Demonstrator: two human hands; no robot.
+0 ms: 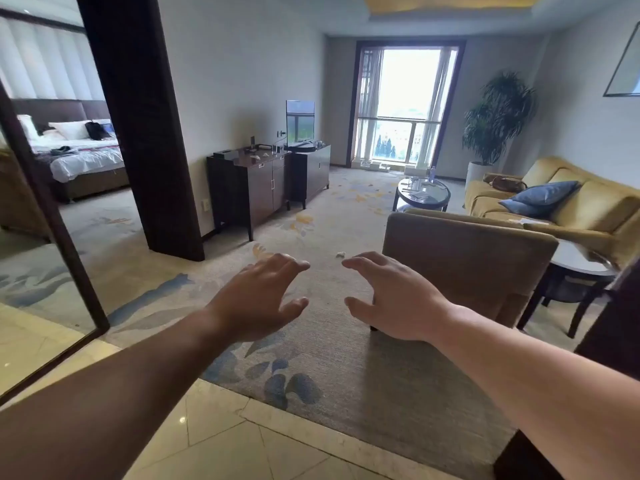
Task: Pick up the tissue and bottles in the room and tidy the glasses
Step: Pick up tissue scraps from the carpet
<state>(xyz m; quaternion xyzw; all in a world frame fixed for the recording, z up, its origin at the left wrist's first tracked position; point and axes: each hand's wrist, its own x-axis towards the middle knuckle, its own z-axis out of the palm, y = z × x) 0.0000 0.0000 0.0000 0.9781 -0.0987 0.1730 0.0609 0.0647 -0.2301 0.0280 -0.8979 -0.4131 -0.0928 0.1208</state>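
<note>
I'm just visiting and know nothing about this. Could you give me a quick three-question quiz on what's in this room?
1. True or false: the left hand and the right hand hold nothing.
2. The crumpled tissue lies on: A the carpet, B the sofa, C the bed.
3. What does the bottle stand on?
Key: 1 true; 2 A; 3 the glass coffee table.

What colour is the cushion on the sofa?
Blue: the cushion lies on a yellow sofa, seen best in the head view.
</note>
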